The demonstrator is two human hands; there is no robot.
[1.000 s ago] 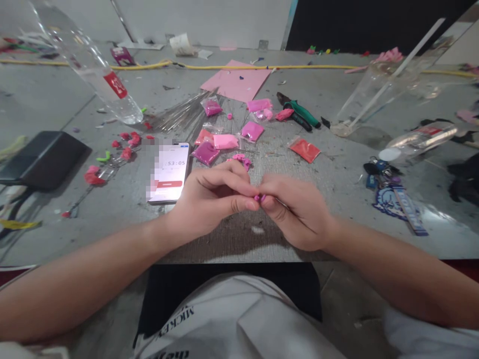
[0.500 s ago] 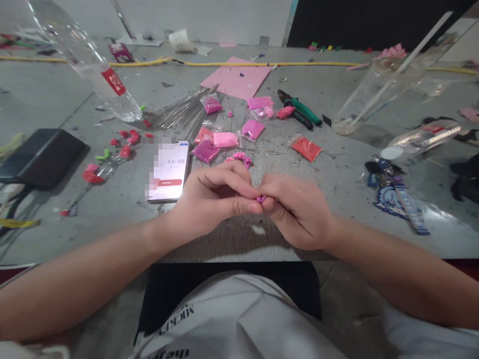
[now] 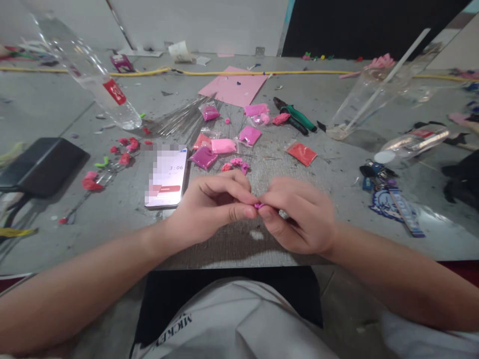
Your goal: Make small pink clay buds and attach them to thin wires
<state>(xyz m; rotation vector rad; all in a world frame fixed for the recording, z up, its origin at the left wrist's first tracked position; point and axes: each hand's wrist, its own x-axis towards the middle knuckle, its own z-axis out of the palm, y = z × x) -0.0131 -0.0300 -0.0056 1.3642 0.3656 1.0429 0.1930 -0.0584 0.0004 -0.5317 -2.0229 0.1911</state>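
A small purple-pink piece of modelling clay [image 3: 259,205] is pinched between my two hands, over the table's near edge. My left hand [image 3: 213,202] grips it from the left with thumb and forefinger. From the right, the thumb and forefinger of my right hand [image 3: 301,214] press on the same piece; the fingertips hide part of it. Just beyond my hands lies a cluster of small pink and purple clay pieces [image 3: 236,165]. Behind that are several plastic packets of clay, among them a purple packet [image 3: 204,157] and a light pink packet [image 3: 223,146].
A lit phone [image 3: 166,177] lies left of my hands, near red clay flowers [image 3: 125,158] and a tall bottle [image 3: 112,94]. Thin wires [image 3: 179,117], green-handled pliers [image 3: 299,118] and a pink sheet [image 3: 235,87] lie farther back. Keys [image 3: 376,174] and an orange-red packet [image 3: 301,153] are rightward.
My hands stay together at the clay, with the right fingers slightly shifted around it. The whole view has tilted a little, so the table appears slightly lower.
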